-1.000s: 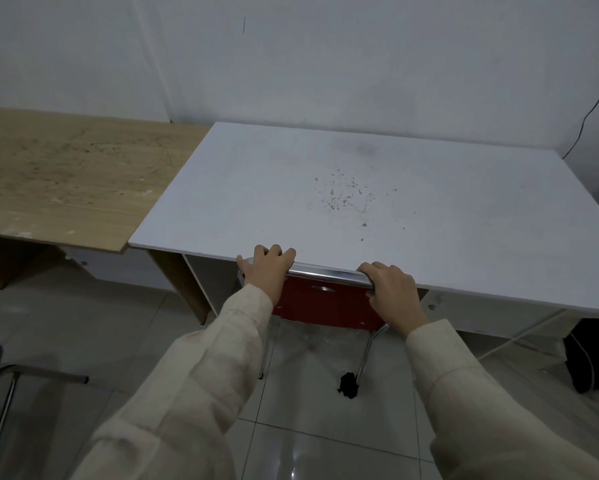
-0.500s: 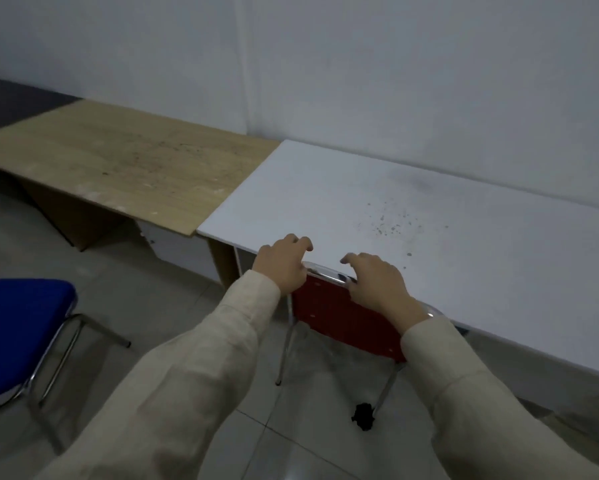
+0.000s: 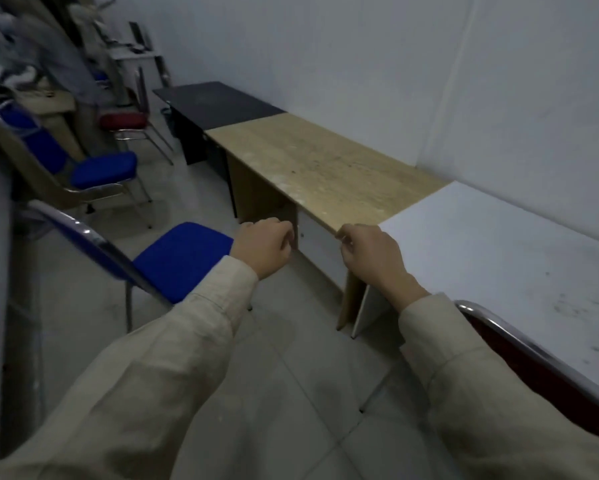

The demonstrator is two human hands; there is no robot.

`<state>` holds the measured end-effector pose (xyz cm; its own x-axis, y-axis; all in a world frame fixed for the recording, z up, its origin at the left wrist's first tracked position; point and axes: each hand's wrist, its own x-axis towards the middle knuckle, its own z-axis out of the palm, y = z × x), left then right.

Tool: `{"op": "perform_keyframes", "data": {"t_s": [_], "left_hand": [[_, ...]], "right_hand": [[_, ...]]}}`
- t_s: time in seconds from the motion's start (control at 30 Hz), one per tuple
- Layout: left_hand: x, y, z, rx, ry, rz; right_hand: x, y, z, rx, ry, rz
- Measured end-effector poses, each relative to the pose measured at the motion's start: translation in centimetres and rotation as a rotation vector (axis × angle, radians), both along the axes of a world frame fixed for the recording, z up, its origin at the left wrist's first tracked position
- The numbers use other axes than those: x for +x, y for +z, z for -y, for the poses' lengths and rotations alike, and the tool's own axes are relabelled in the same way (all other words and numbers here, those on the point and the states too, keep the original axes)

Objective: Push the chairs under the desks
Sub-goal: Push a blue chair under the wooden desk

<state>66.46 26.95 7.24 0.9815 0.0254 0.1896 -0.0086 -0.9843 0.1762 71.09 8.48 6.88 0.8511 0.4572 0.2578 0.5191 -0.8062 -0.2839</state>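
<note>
Three desks line the wall — left hand (image 3: pixel 264 245) and right hand (image 3: pixel 370 256) loosely curled, empty.

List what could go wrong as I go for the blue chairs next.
The nearest blue chair stands angled to the wood-top desk, so pushed straight it may strike the desk's side panel. The second blue chair stands close behind it, so legs might tangle. Both the left hand and right hand hold nothing.

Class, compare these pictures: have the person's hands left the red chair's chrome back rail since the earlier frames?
Yes. Both the left hand and right hand are off the red chair, which stands tucked at the white desk; they now hang curled and empty further left.
</note>
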Motion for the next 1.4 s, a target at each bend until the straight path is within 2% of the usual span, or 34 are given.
{"op": "perform_keyframes", "data": {"t_s": [0.33, 0.5, 0.73, 1.13, 1.4], "left_hand": [[-3.8, -1.5, -20.1, 0.004, 0.199, -0.152], [-6.1, -1.8, -28.3, 0.035, 0.300, -0.184], [-7.4, -3.3, -37.4, -0.015, 0.436, -0.233], [-0.5, -6.4, -48.4, -0.157, 0.542, -0.269], [4.6, -7.6, -55.9, -0.066, 0.544, -0.413]], "right_hand": [[-2.4, -0.4, -19.3, -0.085, 0.145, -0.023], [-3.4, -1.6, -27.8, -0.048, 0.196, -0.072], [-3.1, -2.6, -37.0, -0.061, 0.281, -0.088], [3.6, -5.1, -48.9, -0.074, 0.389, -0.157], [7.5, -6.2, -57.2, -0.121, 0.462, -0.280]]}}
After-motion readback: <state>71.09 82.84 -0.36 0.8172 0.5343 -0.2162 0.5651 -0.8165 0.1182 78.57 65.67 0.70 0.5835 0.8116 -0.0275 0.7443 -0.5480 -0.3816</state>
